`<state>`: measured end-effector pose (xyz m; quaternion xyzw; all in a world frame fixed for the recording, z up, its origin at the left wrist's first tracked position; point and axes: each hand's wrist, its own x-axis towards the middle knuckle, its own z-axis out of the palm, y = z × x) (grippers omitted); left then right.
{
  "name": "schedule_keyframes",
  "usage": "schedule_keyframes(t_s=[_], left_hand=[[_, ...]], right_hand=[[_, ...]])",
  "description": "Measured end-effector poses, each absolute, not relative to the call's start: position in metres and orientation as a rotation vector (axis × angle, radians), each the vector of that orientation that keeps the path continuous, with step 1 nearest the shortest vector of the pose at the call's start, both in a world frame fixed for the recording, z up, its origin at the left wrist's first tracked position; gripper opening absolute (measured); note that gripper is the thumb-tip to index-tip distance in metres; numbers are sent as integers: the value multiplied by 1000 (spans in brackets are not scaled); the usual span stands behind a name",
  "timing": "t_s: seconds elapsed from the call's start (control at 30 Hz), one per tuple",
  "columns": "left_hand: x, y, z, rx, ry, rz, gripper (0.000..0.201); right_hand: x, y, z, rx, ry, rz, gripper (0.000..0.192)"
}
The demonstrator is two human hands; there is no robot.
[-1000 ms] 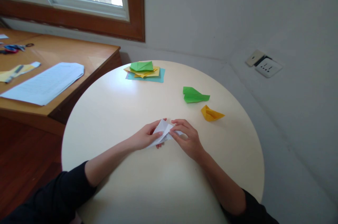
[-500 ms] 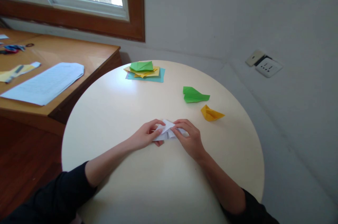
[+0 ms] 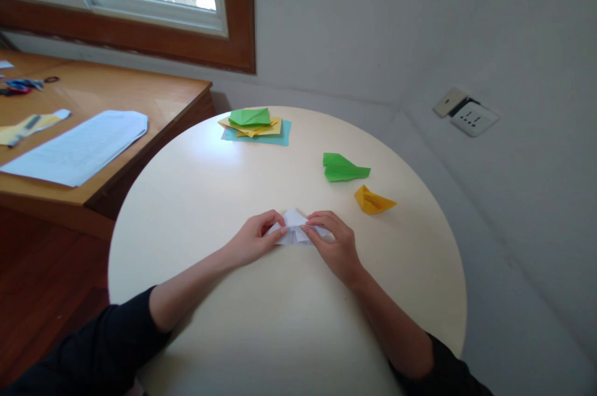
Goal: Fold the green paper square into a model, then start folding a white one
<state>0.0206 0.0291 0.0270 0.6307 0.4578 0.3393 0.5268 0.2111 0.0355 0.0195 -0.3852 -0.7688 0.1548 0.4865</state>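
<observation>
Left hand (image 3: pixel 254 239) and right hand (image 3: pixel 336 245), fingers curled, pinching folded white paper piece (image 3: pixel 295 228), pressing it flat mid round cream table (image 3: pixel 209 178); forearms converging from near edge.

Surface (image 3: pixel 196 197): bare to the left of and nearer than the hands. Obstacles: green folded paper (image 3: pixel 343 168) and yellow folded paper (image 3: pixel 372 201) beyond the right hand (image 3: pixel 333 244); coloured paper stack (image 3: pixel 255 124) at far edge. Wall close on right.

Round cream table (image 3: pixel 196 197), white folded paper (image 3: pixel 295 225), green plane (image 3: pixel 342 168), yellow boat (image 3: pixel 372 201), paper stack (image 3: pixel 255 125)
</observation>
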Motion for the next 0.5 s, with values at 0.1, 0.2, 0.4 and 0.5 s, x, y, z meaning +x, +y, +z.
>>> schedule_keyframes(t_s=[0.1,0.2,0.4,0.5], left_hand=[[19,30,22,1558,1113,820,27],[17,30,19,1599,1138,824,26],[18,29,19,1733,1218,852,24],[19,26,25,1801,1259,827,22]], right_hand=[[211,36,19,-929,-1864,389,6],[211,37,18,-947,-1859,419,9],[211,38,14,-998,-1863,455,9],[211,38,14,-1006,-1854,476,5]])
